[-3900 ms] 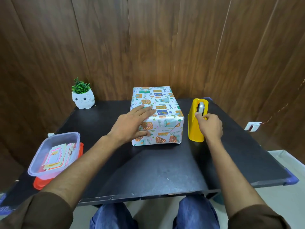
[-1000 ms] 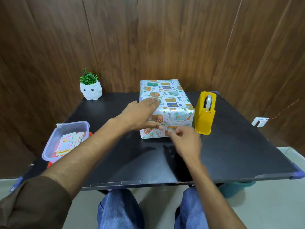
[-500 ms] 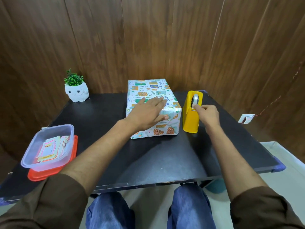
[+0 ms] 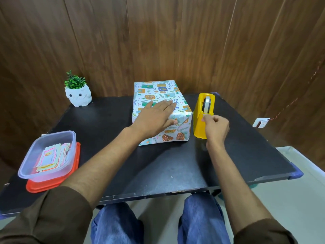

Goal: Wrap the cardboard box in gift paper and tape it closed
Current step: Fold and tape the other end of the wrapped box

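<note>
Taping step: wrapped box [image 4: 159, 110] sits mid-desk [image 4: 175, 164], left hand [image 4: 154, 118] flat on top, fingers spread. Right hand [image 4: 217, 126] pinches tape end at yellow dispenser [image 4: 202, 120]. Next: likely tear the strip off, press over front fold.

Black bench [image 4: 158, 164], wood-panel wall [image 4: 158, 41] behind. Far left: white owl pot [image 4: 78, 97] with green plant [image 4: 74, 81], upright. Near left: clear plastic tub [image 4: 28, 170] sitting on a red lid [image 4: 74, 166], paper cards [image 4: 50, 155] stacked inside. Blue cap [image 4: 297, 174] on near-right bench corner, white plate [image 4: 261, 122] on right wall
</note>
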